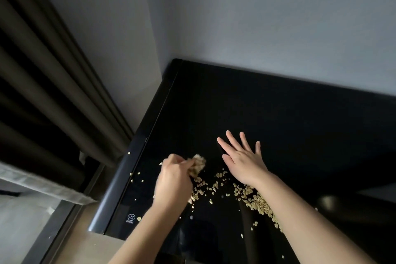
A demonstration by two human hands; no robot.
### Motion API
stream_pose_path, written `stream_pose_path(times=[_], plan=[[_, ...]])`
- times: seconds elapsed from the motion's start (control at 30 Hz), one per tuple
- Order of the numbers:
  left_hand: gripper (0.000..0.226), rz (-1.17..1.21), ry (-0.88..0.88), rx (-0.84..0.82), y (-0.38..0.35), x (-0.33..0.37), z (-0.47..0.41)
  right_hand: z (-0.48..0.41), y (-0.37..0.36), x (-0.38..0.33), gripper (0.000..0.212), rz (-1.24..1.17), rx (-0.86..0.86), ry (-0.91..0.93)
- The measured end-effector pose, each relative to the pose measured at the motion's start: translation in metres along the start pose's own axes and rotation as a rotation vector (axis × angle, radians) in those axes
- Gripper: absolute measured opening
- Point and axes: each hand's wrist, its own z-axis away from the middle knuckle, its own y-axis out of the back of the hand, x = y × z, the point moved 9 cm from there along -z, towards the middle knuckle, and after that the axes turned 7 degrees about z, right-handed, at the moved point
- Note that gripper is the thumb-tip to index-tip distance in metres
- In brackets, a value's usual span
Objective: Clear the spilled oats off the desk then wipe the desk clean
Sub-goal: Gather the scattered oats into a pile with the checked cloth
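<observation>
Our left hand (pixel 173 180) grips oats (pixel 198 164); our right hand (pixel 242 159) lies flat beside them. Hasty sweeping could flick them off the counter (pixel 278 113).

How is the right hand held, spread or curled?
Spread: the right hand is flat and fanned out over the dark desk, holding nothing.

At my 10 o'clock hangs a dark brown curtain (pixel 53 92) in long heavy folds, which run diagonally down toward 8 o'clock. From 12 to 2 o'clock I see a plain pale grey wall (pixel 257 17); it makes a corner near 11 o'clock, just beside the curtain. At 8 o'clock lies a white fabric (pixel 36 180) with a folded edge; I cannot tell if it is bedding. At 7 o'clock a strip of light brown floor (pixel 90 244) shows beside a dark grey rail (pixel 51 233).
</observation>
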Motion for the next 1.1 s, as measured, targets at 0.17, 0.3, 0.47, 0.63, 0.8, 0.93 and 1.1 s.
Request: stream_pose_path(times=[0.17, 0.3, 0.47, 0.63, 0.8, 0.93, 1.1], plan=[[0.048, 0.022, 0.132, 0.323, 0.091, -0.060, -0.017, 0.002, -0.001, -0.004, 0.053, -0.011, -0.008, -0.010], [0.041, -0.041, 0.339, 0.376, 0.121, -0.113, -0.027, 0.003, 0.000, -0.004, 0.052, -0.021, -0.014, -0.017], [0.055, -0.024, 0.347, 0.265, 0.095, -0.113, -0.019, 0.004, -0.001, -0.005, 0.053, -0.023, -0.020, -0.025], [0.055, -0.059, 0.226, 0.160, 0.044, -0.059, 0.010, 0.004, -0.001, -0.007, 0.053, -0.025, -0.030, -0.031], [0.059, 0.015, 0.195, 0.045, -0.006, -0.001, 0.029, 0.005, -0.001, -0.007, 0.053, -0.034, -0.028, -0.029], [0.056, 0.024, 0.068, 0.016, -0.020, 0.032, 0.041, 0.006, -0.001, -0.007, 0.053, -0.048, -0.024, -0.030], [0.046, 0.014, 0.187, 0.253, 0.047, -0.028, 0.048, 0.007, -0.001, -0.008, 0.053, -0.048, -0.030, -0.013]])
